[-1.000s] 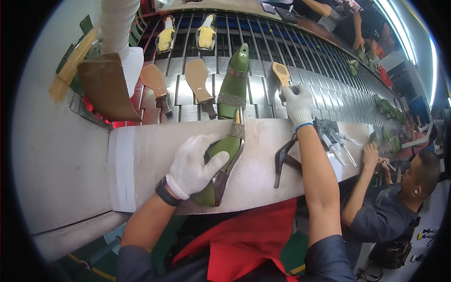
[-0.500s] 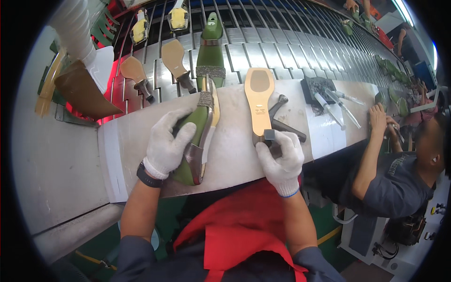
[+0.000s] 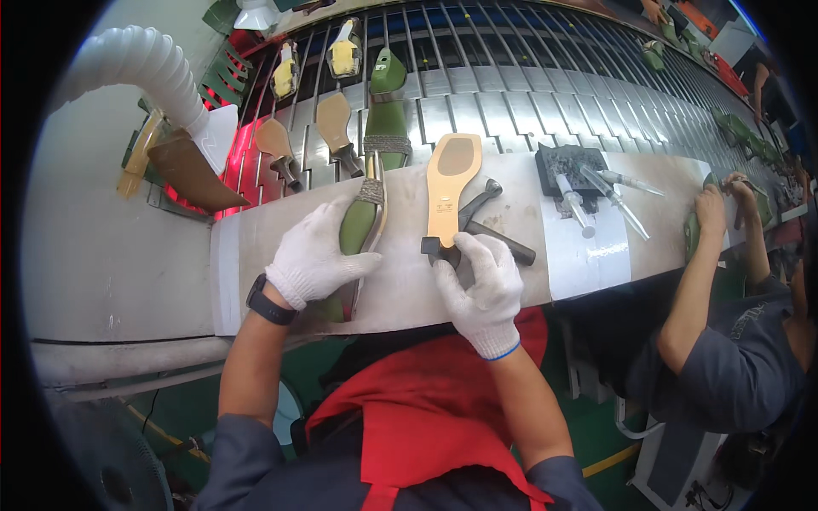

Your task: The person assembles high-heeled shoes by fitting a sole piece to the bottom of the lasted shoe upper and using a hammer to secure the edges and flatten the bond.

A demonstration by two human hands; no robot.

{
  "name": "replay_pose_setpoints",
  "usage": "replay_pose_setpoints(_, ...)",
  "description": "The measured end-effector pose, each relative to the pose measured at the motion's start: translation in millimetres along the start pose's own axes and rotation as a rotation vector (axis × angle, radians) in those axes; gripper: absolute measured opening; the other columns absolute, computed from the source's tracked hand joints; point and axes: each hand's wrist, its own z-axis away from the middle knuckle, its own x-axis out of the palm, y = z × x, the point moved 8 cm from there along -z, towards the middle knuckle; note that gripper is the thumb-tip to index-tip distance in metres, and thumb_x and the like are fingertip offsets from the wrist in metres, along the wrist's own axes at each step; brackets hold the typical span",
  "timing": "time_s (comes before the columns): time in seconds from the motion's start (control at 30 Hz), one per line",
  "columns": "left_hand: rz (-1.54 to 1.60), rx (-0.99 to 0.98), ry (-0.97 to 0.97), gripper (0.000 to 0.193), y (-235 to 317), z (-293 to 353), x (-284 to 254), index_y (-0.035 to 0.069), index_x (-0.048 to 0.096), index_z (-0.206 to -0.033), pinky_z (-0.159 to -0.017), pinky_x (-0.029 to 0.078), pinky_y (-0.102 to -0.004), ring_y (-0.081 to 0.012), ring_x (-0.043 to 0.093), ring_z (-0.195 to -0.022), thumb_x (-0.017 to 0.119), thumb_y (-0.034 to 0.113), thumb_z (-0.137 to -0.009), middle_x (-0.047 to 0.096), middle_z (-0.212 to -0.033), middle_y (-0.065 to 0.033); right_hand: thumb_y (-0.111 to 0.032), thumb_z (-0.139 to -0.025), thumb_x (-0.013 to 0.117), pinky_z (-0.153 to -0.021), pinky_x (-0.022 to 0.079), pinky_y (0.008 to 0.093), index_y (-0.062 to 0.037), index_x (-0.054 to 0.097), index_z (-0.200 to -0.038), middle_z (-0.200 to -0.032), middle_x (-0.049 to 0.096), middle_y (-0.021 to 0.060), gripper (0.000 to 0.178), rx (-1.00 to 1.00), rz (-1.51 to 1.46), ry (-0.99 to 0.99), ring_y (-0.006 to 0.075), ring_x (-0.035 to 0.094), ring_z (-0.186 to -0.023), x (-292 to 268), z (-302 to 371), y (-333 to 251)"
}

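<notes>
My left hand (image 3: 322, 255), in a white knit glove, is closed round a green shoe last (image 3: 360, 226) with a grey woven strap across it. The last lies on its side on the bench, its lower end partly covered by my fingers and thumb. To the right, my gloved right hand (image 3: 481, 289) grips the dark heel end of a tan shoe sole (image 3: 444, 213) between thumb and fingers. The sole's underside, with a brown forepart patch, faces up. Partly behind it rests a dark hammer (image 3: 504, 242), close to my fingertips.
Syringes (image 3: 626, 213) lean on a black block (image 3: 569, 166). Beyond the bench edge, a slatted metal conveyor (image 3: 503, 115) carries two heeled soles (image 3: 335, 121), another green last (image 3: 386, 119) and yellow-padded pieces (image 3: 345, 56). A white hose (image 3: 141, 60) hangs left; a co-worker (image 3: 724, 341) works at right.
The view has shifted slightly. My left thumb now reaches across the green last. The sole in my right hand has swung, its heel block now left of my thumb.
</notes>
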Motion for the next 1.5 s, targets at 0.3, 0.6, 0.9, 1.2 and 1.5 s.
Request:
replay_pose_setpoints(0.3, -0.486, -0.200, 0.032, 0.095, 10, 42, -53, 0.003, 0.052, -0.161, -0.101, 0.059, -0.0513, -0.0424, 0.071, -0.115, 0.087, 0.042, -0.081, 0.068, -0.131, -0.0255, -0.006, -0.081, 0.089, -0.091, 0.061, 0.0498, 0.0007, 0.072, -0.122, -0.119, 0.074, 0.0221, 0.045, -0.039, -0.059, -0.082, 0.0420, 0.074, -0.104, 6, -2, 1)
replay_pose_setpoints(0.6, 0.373, -0.142, 0.467, 0.111, -34, 172, 26, -0.005, 0.042, -0.165, -0.119, 0.049, -0.0505, -0.0414, 0.064, -0.138, 0.097, 0.033, -0.077, 0.062, -0.150, -0.0300, -0.003, -0.082, 0.086, -0.094, 0.061, 0.0493, 0.0020, 0.073, -0.121, -0.121, 0.072, 0.0250, 0.041, -0.096, -0.041, -0.136, 0.0429, 0.074, -0.107, 9, -2, -15)
replay_pose_setpoints(0.9, 0.049, -0.034, 0.872, 0.099, -30, 176, 46, -0.005, 0.053, -0.156, -0.104, 0.052, -0.0526, -0.0427, 0.069, -0.119, 0.097, 0.039, -0.078, 0.070, -0.134, -0.0227, 0.002, -0.085, 0.082, -0.092, 0.062, 0.0461, 0.0036, 0.073, -0.119, -0.118, 0.073, 0.0246, 0.036, -0.156, 0.031, -0.086, 0.0408, 0.075, -0.104, 14, 7, -26)
replay_pose_setpoints(1.2, -0.019, 0.056, 0.905, 0.093, -36, 184, 49, -0.006, 0.052, -0.155, -0.102, 0.052, -0.0539, -0.0452, 0.069, -0.116, 0.090, 0.044, -0.087, 0.069, -0.133, -0.0252, 0.000, -0.088, 0.082, -0.097, 0.062, 0.0426, 0.0015, 0.075, -0.119, -0.121, 0.074, 0.0230, 0.032, -0.096, 0.078, -0.103, 0.0370, 0.075, -0.110, 18, 10, -26)
replay_pose_setpoints(1.5, -0.033, 0.060, 0.913, 0.090, -38, 182, 45, -0.008, 0.053, -0.153, -0.101, 0.053, -0.0533, -0.0450, 0.069, -0.116, 0.087, 0.046, -0.090, 0.068, -0.139, -0.0267, 0.003, -0.087, 0.081, -0.096, 0.061, 0.0428, 0.0031, 0.074, -0.118, -0.121, 0.073, 0.0228, 0.032, -0.084, 0.091, -0.160, 0.0367, 0.073, -0.112, 26, 11, -22)
